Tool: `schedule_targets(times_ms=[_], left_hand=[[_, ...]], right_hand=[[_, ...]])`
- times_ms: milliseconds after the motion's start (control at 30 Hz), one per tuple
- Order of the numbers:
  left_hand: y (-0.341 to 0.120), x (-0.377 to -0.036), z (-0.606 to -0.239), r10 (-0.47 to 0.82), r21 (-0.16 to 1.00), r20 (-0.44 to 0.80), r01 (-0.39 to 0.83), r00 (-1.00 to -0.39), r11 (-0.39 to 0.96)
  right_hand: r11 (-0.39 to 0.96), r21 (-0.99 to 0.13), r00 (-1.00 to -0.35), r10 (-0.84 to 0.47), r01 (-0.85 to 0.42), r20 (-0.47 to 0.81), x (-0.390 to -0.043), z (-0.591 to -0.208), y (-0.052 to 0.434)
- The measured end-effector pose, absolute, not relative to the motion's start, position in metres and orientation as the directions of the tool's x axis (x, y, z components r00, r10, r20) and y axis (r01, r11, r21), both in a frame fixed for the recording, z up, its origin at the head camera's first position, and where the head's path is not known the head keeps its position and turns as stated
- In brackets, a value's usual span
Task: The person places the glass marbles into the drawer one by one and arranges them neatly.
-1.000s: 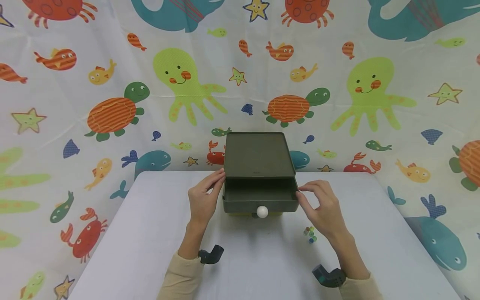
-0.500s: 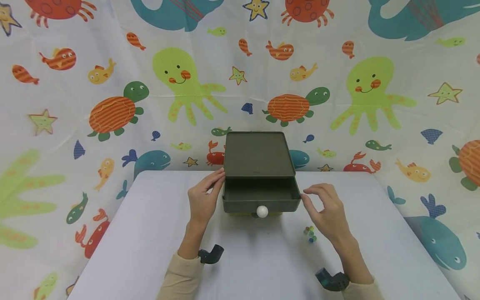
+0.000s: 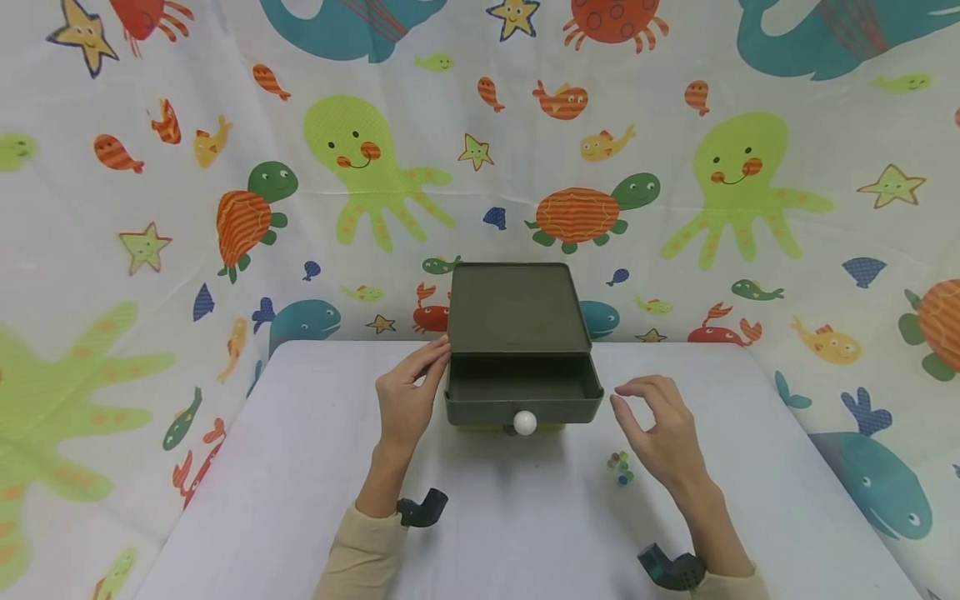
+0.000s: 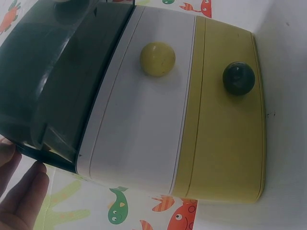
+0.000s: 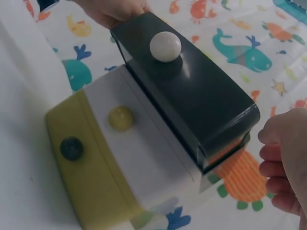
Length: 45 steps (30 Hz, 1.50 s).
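A small chest of drawers (image 3: 517, 308) stands at the back of the table, its dark green top drawer (image 3: 487, 412) pulled out and bare inside. That drawer has a white knob (image 3: 525, 422). In the left wrist view, a white middle drawer (image 4: 134, 115) with a yellow knob (image 4: 157, 59) and a yellow bottom drawer (image 4: 225, 143) with a dark green knob (image 4: 238, 78) are pushed in. My left hand (image 3: 405, 400) touches the chest's upper left side with its fingertips. My right hand (image 3: 663, 429) is just right of the open drawer, apart from it, thumb and forefinger spread.
Several small coloured beads (image 3: 621, 469) lie on the white table (image 3: 517, 533), in front of the chest to the right. A cloth (image 3: 510, 175) printed with sea animals hangs behind the table. Each wrist carries a black camera (image 3: 423, 508).
My right hand has let go of the drawer's right side and moved a little to the right. The left hand and the drawer stay as they were. The cloth's left part has shifted rightward.
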<state>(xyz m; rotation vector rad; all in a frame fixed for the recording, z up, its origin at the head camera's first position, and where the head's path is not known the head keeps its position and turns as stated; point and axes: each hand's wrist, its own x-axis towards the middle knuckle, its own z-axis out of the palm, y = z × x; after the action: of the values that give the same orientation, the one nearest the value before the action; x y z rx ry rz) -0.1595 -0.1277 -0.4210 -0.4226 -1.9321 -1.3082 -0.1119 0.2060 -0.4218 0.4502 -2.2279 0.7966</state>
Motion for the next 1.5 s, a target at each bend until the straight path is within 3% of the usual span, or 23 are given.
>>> schedule_targets(times_ms=[1000, 1500], left_hand=[[-0.127, -0.164, -0.421, -0.136, 0.641, 0.747, 0.650, -0.651, 0.408], [-0.118, -0.146, -0.419, -0.155, 0.646, 0.742, 0.635, -0.652, 0.423]], right_hand=[[0.766, -0.409, -0.709, -0.086, -0.496, 0.700, -0.110, -0.458, 0.230], [0.761, -0.428, -0.736, -0.094, -0.488, 0.671, -0.100, -0.475, 0.252]])
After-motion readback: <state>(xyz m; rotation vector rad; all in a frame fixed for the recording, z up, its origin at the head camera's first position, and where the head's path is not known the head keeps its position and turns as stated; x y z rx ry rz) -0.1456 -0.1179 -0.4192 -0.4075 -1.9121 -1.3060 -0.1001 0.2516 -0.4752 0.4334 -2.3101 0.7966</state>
